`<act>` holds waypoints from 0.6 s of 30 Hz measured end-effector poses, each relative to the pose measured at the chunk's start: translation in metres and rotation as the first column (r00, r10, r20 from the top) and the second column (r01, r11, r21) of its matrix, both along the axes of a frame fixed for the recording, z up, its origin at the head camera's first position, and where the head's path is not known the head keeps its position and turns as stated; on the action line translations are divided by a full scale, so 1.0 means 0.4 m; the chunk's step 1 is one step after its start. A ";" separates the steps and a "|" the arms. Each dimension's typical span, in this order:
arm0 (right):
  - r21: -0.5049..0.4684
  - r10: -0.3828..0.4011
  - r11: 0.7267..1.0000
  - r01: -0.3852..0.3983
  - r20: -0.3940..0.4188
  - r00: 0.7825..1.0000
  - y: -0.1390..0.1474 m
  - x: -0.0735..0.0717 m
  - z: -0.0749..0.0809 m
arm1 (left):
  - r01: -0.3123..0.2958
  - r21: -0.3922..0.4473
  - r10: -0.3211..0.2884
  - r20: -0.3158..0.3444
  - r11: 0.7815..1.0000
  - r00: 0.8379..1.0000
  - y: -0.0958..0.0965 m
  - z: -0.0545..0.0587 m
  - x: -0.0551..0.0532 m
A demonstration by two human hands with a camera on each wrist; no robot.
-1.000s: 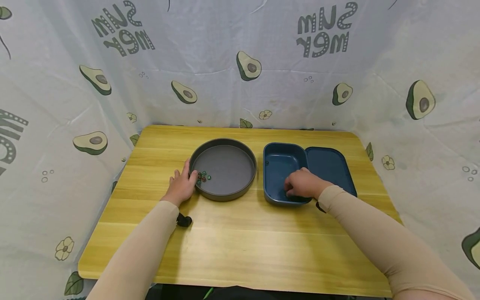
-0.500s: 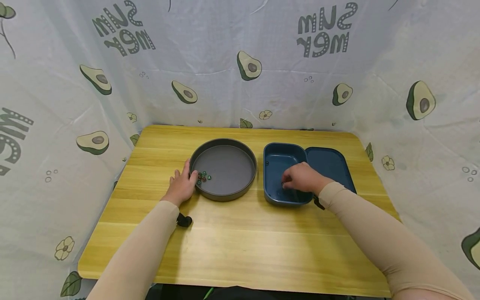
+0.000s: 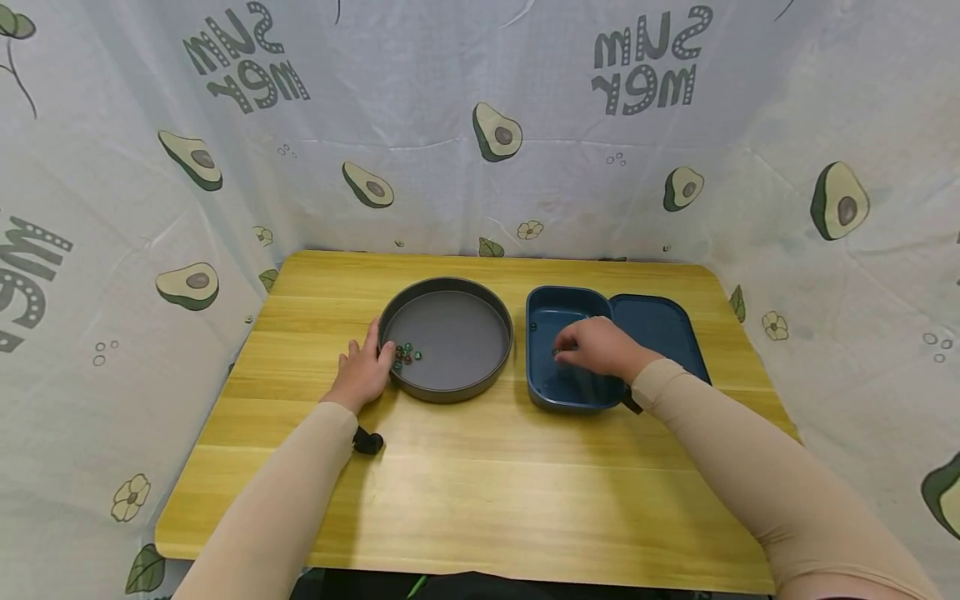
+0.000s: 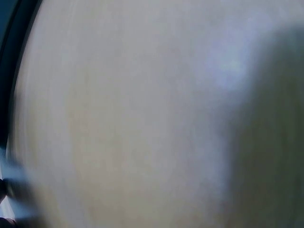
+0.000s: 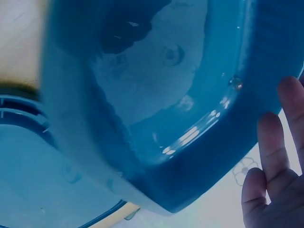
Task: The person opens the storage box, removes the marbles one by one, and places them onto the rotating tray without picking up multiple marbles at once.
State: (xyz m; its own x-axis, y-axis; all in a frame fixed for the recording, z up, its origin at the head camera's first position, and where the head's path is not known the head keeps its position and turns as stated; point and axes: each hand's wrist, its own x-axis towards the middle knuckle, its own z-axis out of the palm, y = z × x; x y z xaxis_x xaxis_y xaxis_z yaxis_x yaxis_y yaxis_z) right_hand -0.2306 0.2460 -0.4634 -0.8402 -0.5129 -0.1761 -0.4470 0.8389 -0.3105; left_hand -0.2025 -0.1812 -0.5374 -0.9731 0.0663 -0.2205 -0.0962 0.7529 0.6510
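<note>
A round grey pan [image 3: 457,333] stands on the table, with several small green and reddish-brown marbles [image 3: 407,354] at its left inside. My left hand [image 3: 360,373] rests against the pan's left side, fingers spread and thumb at the rim. Over the inside of a blue rectangular container [image 3: 547,392], my right hand [image 3: 600,346] pinches a small dark marble [image 3: 555,352] at its fingertips, partly hidden. One more marble [image 5: 235,83] lies in the container, near its far left wall. Three fingers of the right hand show at the right wrist view's edge; its thumb is out of that view.
The container's flat blue lid [image 3: 660,329] lies to its right, partly behind the right forearm. All this is on a yellow wooden table [image 3: 480,492]. A white cloth [image 3: 420,100] printed with avocados hangs around the back and sides. The left wrist view is mostly blurred tabletop.
My right hand has lifted and moved left and away inside the blue container, and a small marble now shows at its fingertips. The left hand and the pan have kept their place.
</note>
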 end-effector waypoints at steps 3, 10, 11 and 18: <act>-0.023 0.008 1.000 -0.009 -0.009 1.000 -0.008 -0.003 0.003 | 0.004 -0.005 -0.004 0.006 1.000 1.000 -0.001 -0.001 0.000; -0.053 -0.012 0.999 0.012 0.009 1.000 -0.020 -0.011 0.013 | -0.011 -0.010 0.011 0.011 1.000 1.000 -0.002 -0.007 0.001; -0.062 -0.017 0.998 0.018 0.011 1.000 -0.022 -0.012 0.016 | -0.014 -0.012 0.014 0.011 1.000 1.000 -0.002 -0.008 0.000; -0.131 -0.053 0.990 0.056 0.021 0.998 -0.037 -0.021 0.030 | -0.014 -0.013 0.014 0.001 1.000 1.000 0.003 -0.009 -0.006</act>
